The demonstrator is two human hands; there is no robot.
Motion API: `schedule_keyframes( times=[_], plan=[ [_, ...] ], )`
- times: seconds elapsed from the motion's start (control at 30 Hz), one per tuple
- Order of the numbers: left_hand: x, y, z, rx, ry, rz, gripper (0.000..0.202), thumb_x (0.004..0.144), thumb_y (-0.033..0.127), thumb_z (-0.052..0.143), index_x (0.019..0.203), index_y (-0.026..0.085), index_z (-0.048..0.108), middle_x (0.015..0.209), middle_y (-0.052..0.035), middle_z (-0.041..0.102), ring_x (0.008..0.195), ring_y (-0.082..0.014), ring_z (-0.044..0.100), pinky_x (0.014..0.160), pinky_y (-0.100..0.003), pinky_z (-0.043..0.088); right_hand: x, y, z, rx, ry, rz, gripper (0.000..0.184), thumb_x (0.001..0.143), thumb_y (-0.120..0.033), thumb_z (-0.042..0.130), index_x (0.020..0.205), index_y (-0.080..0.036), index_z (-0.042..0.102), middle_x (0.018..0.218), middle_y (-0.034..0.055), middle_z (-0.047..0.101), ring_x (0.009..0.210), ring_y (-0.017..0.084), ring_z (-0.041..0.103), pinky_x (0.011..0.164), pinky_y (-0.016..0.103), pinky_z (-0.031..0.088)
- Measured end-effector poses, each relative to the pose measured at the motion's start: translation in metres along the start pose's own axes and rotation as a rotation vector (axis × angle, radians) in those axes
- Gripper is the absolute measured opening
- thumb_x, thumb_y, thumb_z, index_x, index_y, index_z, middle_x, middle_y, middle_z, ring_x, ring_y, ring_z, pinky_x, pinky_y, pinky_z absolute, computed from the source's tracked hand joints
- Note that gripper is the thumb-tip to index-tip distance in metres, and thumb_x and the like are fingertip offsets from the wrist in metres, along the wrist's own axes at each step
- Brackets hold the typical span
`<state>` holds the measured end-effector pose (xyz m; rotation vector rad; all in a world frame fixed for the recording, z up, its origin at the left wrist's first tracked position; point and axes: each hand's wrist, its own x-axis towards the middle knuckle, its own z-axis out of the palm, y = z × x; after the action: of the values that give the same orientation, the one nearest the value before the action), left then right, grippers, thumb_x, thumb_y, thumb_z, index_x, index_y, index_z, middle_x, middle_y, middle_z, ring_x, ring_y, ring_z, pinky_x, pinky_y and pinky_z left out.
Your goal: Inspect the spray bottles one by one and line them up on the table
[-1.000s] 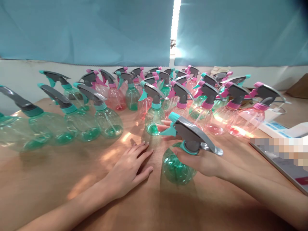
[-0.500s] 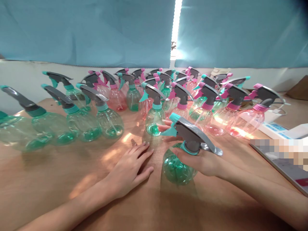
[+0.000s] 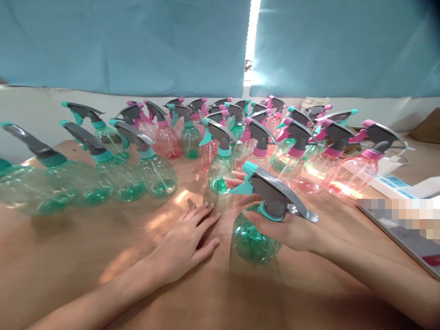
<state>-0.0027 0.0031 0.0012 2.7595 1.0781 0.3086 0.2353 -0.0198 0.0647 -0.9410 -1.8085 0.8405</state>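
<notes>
My right hand (image 3: 292, 231) is wrapped round the neck of a green spray bottle (image 3: 256, 240) with a grey and turquoise trigger head. That bottle is upright at the front of the wooden table (image 3: 165, 302), its nozzle pointing left; part of its neck is hidden by my thumb. Flat on the tabletop, fingers stretched out, rests my left hand (image 3: 187, 240), just left of the held bottle and touching no bottle. Another green spray bottle (image 3: 222, 172) stands right behind, close to my right fingertips.
Several green spray bottles (image 3: 158, 176) form a row on the left. Several pink spray bottles (image 3: 307, 172) stand at the right, with more of both colours behind. A white power strip (image 3: 392, 183) and a flat grey device (image 3: 405, 243), partly blurred out, lie at the right.
</notes>
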Motion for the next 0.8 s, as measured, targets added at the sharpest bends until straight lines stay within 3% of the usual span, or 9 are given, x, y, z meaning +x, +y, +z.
schedule_keyframes(
  times=[0.53, 0.8],
  plan=[
    [0.0002, 0.0007, -0.0015, 0.005, -0.015, -0.011, 0.047, 0.098, 0.044, 0.046, 0.137, 0.019, 0.052, 0.149, -0.0119, 0.043, 0.137, -0.0324, 0.039, 0.109, -0.052, 0.035, 0.0007, -0.0007, -0.0008, -0.007, -0.033, 0.035, 0.06, 0.078, -0.012, 0.054, 0.134, -0.034, 0.051, 0.108, 0.004, 0.072, 0.08, 0.022, 0.071, 0.063, 0.034, 0.06],
    [0.0001, 0.0008, -0.0013, 0.012, -0.016, -0.003, 0.047, 0.099, 0.044, 0.045, 0.138, 0.018, 0.051, 0.149, -0.0123, 0.043, 0.137, -0.032, 0.038, 0.11, -0.052, 0.035, 0.0004, -0.0015, -0.0004, 0.01, -0.024, 0.028, 0.063, 0.076, -0.009, 0.053, 0.134, -0.036, 0.05, 0.106, 0.001, 0.072, 0.073, 0.017, 0.067, 0.073, 0.035, 0.06]
  ],
)
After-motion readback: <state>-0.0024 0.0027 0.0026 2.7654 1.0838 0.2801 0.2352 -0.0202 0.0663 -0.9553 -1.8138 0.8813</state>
